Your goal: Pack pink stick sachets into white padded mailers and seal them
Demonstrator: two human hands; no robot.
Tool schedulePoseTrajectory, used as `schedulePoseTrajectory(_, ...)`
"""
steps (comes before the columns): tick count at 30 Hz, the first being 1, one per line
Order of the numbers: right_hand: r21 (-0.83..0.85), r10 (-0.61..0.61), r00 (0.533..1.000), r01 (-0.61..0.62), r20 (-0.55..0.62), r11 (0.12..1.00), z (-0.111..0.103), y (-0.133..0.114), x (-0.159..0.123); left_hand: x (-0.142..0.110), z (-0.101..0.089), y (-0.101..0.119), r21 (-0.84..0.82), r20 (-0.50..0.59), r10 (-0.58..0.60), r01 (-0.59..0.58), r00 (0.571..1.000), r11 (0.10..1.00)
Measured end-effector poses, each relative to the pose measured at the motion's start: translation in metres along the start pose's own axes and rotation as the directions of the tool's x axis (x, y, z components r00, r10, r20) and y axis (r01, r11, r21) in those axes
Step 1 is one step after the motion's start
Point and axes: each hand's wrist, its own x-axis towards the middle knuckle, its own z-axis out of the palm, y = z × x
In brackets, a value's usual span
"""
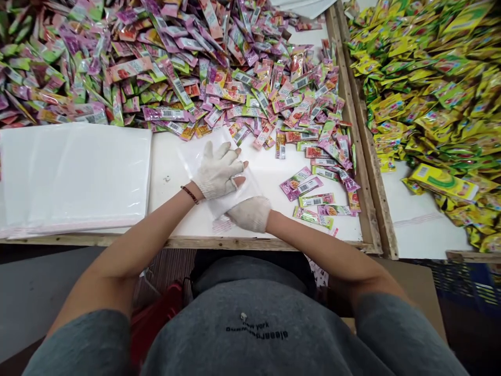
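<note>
A clear plastic bag [250, 180] lies on the white tabletop in front of me. My left hand [221, 169], in a white knit glove with bare fingertips, rests on top of the bag with its fingers spread. My right hand [250, 214], gloved as well, is at the bag's near edge. Its fingers are hidden by the plastic, and I cannot tell whether they are inside the bag or under it. Several small pink, purple and green stick sachets [300, 184] lie loose to the right of my hands.
A stack of clear plastic bags [74, 177] lies at the left. A large heap of stick sachets [168, 68] spreads across the back. A wooden divider [362, 125] runs along the right, with a heap of yellow-green packets [430, 94] beyond it.
</note>
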Motion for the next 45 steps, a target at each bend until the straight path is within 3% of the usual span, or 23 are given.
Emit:
schedulePoseTrajectory(4,-0.159,-0.159,0.987,0.155,-0.009,0.975,-0.002,0.007,-0.056,-0.001,0.015,0.014,0.001,-0.080,-0.012,0.012,0.997,1.000)
schedulePoseTrajectory(6,-0.196,-0.180,0.982,0.167,-0.050,0.966,-0.004,0.014,-0.069,0.000,0.022,0.023,0.021,-0.123,-0.041,0.044,0.992,0.999)
schedulePoseTrajectory(8,-0.212,-0.128,0.991,0.115,-0.048,0.970,-0.007,0.019,-0.067,0.000,0.030,0.028,0.053,-0.149,-0.056,0.065,0.987,0.997)
schedulePoseTrajectory(11,-0.183,-0.047,0.997,0.056,0.056,0.982,-0.017,0.018,-0.047,-0.008,0.040,0.029,0.101,-0.142,-0.032,0.046,0.989,0.994)
schedulePoseTrajectory(15,-0.140,0.036,0.981,-0.008,0.193,0.990,-0.035,0.008,-0.023,-0.021,0.050,0.022,0.087,-0.134,-0.021,0.033,0.991,0.996)
schedulePoseTrajectory(18,-0.183,0.078,0.973,-0.038,0.217,0.982,-0.038,0.003,-0.019,-0.021,0.050,0.019,0.058,-0.110,-0.015,0.022,0.994,0.998)
schedulePoseTrajectory(22,-0.204,0.064,0.989,-0.036,0.132,0.978,-0.032,-0.006,-0.030,-0.011,0.037,0.015,-0.008,-0.056,0.048,-0.048,0.997,0.999)
schedulePoseTrajectory(25,-0.133,0.051,0.997,-0.059,-0.064,0.989,-0.034,-0.010,-0.052,-0.003,0.023,0.008,-0.086,-0.040,0.082,-0.086,0.996,0.993)
schedulePoseTrajectory(27,-0.062,0.135,0.966,-0.152,-0.220,0.986,-0.042,0.000,-0.077,0.001,0.016,0.001,-0.100,-0.033,0.115,-0.118,0.993,0.988)
schedulePoseTrajectory(29,0.010,0.333,0.872,-0.353,-0.359,0.936,-0.057,0.023,-0.113,0.006,0.015,-0.009,-0.051,-0.046,0.164,-0.167,0.985,0.985)
schedulePoseTrajectory(30,0.042,0.452,0.787,-0.481,-0.420,0.876,-0.067,0.038,-0.136,0.009,0.016,-0.014,-0.026,-0.071,0.191,-0.193,0.979,0.981)
schedulePoseTrajectory(32,0.093,0.654,0.546,-0.727,-0.523,0.681,-0.088,0.069,-0.189,0.013,0.022,-0.019,-0.056,-0.150,0.204,-0.214,0.967,0.975)
schedulePoseTrajectory(34,0.110,0.754,0.299,-0.892,-0.585,0.439,-0.107,0.093,-0.240,0.011,0.028,-0.018,-0.139,-0.247,0.137,-0.175,0.959,0.975)
schedulePoseTrajectory(35,0.112,0.773,0.203,-0.936,-0.602,0.333,-0.113,0.100,-0.260,0.006,0.030,-0.014,-0.165,-0.281,0.078,-0.128,0.957,0.978)
schedulePoseTrajectory(36,0.111,0.774,0.143,-0.958,-0.617,0.266,-0.116,0.105,-0.273,0.001,0.032,-0.009,-0.163,-0.295,0.020,-0.071,0.955,0.984)
schedulePoseTrajectory(37,0.111,0.765,0.122,-0.963,-0.633,0.246,-0.117,0.107,-0.279,-0.005,0.033,-0.004,-0.134,-0.292,-0.025,-0.015,0.956,0.991)
schedulePoseTrajectory(38,0.106,0.752,0.153,-0.953,-0.641,0.284,-0.115,0.107,-0.275,-0.011,0.033,0.002,-0.083,-0.274,-0.050,0.028,0.960,0.996)
schedulePoseTrajectory(39,0.093,0.733,0.235,-0.922,-0.638,0.376,-0.110,0.105,-0.264,-0.017,0.032,0.009,-0.020,-0.246,-0.059,0.056,0.967,0.998)
schedulePoseTrajectory(40,0.066,0.699,0.365,-0.859,-0.615,0.507,-0.104,0.101,-0.246,-0.022,0.031,0.014,0.044,-0.210,-0.058,0.068,0.976,0.997)
schedulePoseTrajectory(41,0.033,0.636,0.525,-0.756,-0.566,0.654,-0.096,0.095,-0.223,-0.027,0.029,0.019,0.098,-0.170,-0.054,0.071,0.984,0.993)
schedulePoseTrajectory(43,-0.053,0.390,0.837,-0.442,-0.383,0.896,-0.078,0.080,-0.168,-0.037,0.026,0.028,0.150,-0.108,-0.054,0.070,0.993,0.986)
schedulePoseTrajectory(44,-0.093,0.243,0.928,-0.279,-0.284,0.956,-0.069,0.072,-0.140,-0.043,0.026,0.031,0.143,-0.081,-0.045,0.056,0.996,0.988)
schedulePoseTrajectory(45,-0.127,0.112,0.974,-0.138,-0.196,0.982,-0.061,0.063,-0.116,-0.049,0.026,0.034,0.116,-0.060,-0.029,0.036,0.998,0.993)
